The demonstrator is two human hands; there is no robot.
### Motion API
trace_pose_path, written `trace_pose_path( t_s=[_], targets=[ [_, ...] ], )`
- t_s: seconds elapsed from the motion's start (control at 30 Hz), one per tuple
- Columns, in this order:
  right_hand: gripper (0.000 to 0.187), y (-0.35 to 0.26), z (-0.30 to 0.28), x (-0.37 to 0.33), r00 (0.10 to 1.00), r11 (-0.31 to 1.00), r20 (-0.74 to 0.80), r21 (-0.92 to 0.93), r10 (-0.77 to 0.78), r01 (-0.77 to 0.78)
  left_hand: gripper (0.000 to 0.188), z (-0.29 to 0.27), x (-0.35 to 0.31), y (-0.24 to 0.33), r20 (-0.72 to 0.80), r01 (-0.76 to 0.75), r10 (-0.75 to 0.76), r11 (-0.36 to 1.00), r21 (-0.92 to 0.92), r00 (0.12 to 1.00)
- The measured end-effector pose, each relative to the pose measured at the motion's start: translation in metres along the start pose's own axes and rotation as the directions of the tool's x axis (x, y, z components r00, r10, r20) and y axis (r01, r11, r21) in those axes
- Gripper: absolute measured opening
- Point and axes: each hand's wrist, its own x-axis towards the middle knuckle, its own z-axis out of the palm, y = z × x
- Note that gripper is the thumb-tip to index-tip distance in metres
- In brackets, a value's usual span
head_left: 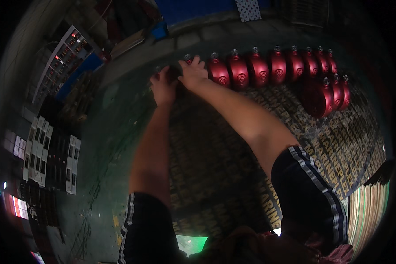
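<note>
My left hand (164, 87) reaches to the far left corner of a dark printed board (215, 145). Its fingers curl around a flattened bottle (158, 69), whose clear neck peeks out above. Beside it, my right hand (192, 75) grips another bottle (188, 57) near the top; most of that body is hidden behind the hand. To the right, a row of upright glossy red round bottles (238, 70) with clear necks and an embossed emblem runs along the board's far edge. Three more red bottles (326, 99) stand in front of the row's right end.
Green floor (101, 145) lies left of the board. Farther left are white slotted crates (37, 149) and a lit shelf rack (59, 57). A small blue bin (159, 31) stands beyond the board. A stack of sheets (369, 211) is at the lower right.
</note>
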Motion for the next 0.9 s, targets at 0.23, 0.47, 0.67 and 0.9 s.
trace_pose_path(
  t_s=[0.23, 0.47, 0.67, 0.9],
  targets=[
    [0.056, 0.012, -0.004, -0.055, 0.918, 0.958, -0.289, 0.017, -0.270, 0.286, 0.063, -0.060, -0.073, -0.016, -0.147, -0.050, 0.013, 0.967, -0.251, 0.989],
    [0.059, 0.014, -0.082, -0.243, 0.876, 0.760, -0.440, 0.496, -0.197, 0.420, 0.076, -0.242, -0.279, -0.006, 0.270, 0.361, -0.367, 0.207, -0.909, 0.890],
    [0.078, -0.028, -0.153, -0.483, 0.829, 0.097, -0.239, 0.971, 0.505, 0.221, 0.083, -0.290, -0.373, 0.025, 0.575, 0.556, -0.019, -0.231, -0.798, 0.818],
    [0.065, -0.022, -0.172, -0.697, 0.425, 0.202, -0.408, 0.870, 0.808, 0.451, 0.075, -0.254, -0.470, 0.125, 0.665, 0.881, 0.588, -0.399, -0.256, 0.460]
  ],
)
